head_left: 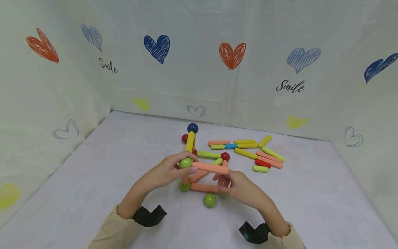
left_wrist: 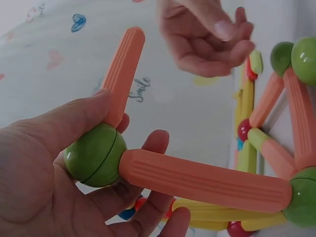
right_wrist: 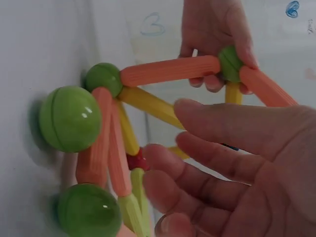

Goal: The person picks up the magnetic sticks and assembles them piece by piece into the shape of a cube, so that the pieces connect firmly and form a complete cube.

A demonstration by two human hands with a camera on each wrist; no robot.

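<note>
My left hand [head_left: 168, 169] pinches a green ball [left_wrist: 96, 155] between thumb and fingers, the thumb also lying along a salmon-pink rod [left_wrist: 124, 74] that sticks out from it. Another salmon rod [left_wrist: 207, 180] runs from this ball down to a green ball [head_left: 184, 186] at the base of a ball-and-rod frame. My right hand [head_left: 240, 186] hovers beside the projecting rod's far end, its fingers loosely bent with nothing between them. Below it, the right wrist view shows a base corner's green ball [right_wrist: 89, 210] and a separate green ball [right_wrist: 69, 118] on the table.
Behind the hands, the frame carries a yellow rod [head_left: 190, 141] topped by a blue ball [head_left: 192, 128], plus a red ball [head_left: 225, 156]. Loose rods in yellow [head_left: 247, 145], salmon, red [head_left: 262, 163] and light green lie at the back right. A heart-printed cloth [head_left: 199, 83] hangs behind the table.
</note>
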